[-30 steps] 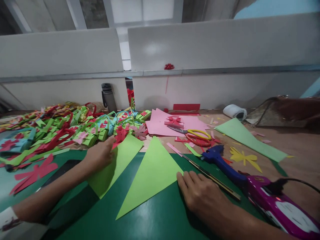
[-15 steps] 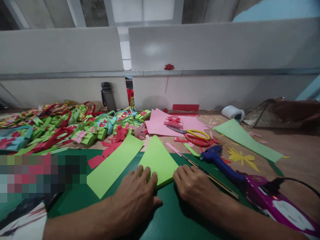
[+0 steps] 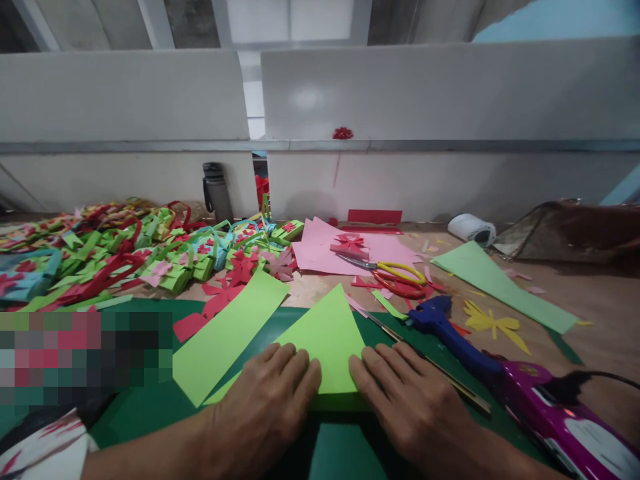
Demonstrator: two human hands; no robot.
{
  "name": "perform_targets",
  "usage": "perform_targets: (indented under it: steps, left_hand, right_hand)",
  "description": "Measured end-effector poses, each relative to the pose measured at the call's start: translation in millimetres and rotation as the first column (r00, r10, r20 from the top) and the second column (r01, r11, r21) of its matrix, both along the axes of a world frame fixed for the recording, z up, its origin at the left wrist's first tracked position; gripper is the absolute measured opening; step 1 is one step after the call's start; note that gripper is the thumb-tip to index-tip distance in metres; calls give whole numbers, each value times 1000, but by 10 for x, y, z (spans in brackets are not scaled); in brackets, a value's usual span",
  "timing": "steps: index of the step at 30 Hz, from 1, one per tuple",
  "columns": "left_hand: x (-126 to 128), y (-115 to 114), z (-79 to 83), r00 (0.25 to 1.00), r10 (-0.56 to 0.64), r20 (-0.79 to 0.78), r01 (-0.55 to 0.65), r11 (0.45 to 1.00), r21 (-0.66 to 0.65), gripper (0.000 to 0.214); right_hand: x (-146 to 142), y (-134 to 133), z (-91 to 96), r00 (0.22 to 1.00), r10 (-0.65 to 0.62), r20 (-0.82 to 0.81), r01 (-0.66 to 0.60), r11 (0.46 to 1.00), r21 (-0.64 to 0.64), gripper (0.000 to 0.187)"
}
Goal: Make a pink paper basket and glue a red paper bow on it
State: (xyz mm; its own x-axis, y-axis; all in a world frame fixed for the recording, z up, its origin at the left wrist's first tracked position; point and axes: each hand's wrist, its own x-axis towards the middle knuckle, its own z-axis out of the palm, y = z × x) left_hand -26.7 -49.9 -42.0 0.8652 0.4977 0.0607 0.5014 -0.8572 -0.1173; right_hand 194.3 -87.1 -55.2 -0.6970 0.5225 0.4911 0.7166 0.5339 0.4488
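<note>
A lime-green sheet of paper (image 3: 333, 333) lies in front of me, one corner pointing away and a folded edge toward me. On its left side, the fingers of my left hand (image 3: 273, 393) are curled over the paper. My right hand (image 3: 410, 393) grips the right side the same way, fingers bent and close together. Both thumbs are hidden. Left of the sheet rests a loose lime-green paper strip (image 3: 233, 337). A long, thin metal tool (image 3: 440, 373) lies just beyond my right hand.
To the right is a purple and blue glue gun (image 3: 520, 387) with a cord. Scissors (image 3: 400, 277) rest by pink sheets (image 3: 320, 247). Small paper bags (image 3: 170, 267) are heaped left, near a dark bottle (image 3: 217, 193). A yellow paper cutout (image 3: 495, 323) and pale green paper (image 3: 505, 287) lie right.
The green sheet has turned and come nearer to me; its tip has shifted right and its near folded edge now runs more level. Both hands have moved with it, slightly closer to me.
</note>
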Motion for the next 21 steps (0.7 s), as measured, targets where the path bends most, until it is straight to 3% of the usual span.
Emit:
perform_targets:
  steps: [5,9,13,16,18,21]
  left_hand:
    - [-39,-15,-127,996,-84,24,82,995,63,33]
    - [-31,-45,-229,981,-138,135,111,975,190,35]
    - [-77,-64,-224,971,-155,181,110,965,237,36]
    - [-131,13,-129,983,11,182,-45,982,183,31]
    - [-163,102,-39,975,170,142,-181,981,64,26]
    - [-203,229,87,905,392,162,-376,918,-125,23]
  right_hand:
    - [38,-8,-14,998,59,-20,-61,994,-87,35]
    - [19,-48,-27,991,125,-48,-131,981,-146,39]
    - [42,-54,39,990,125,-60,-132,982,-136,38]
    - [112,-17,116,986,109,-128,-122,988,-94,33]
    - [170,13,149,982,72,-173,-87,993,-82,31]
    - [220,44,165,955,-70,-287,58,997,-51,24]
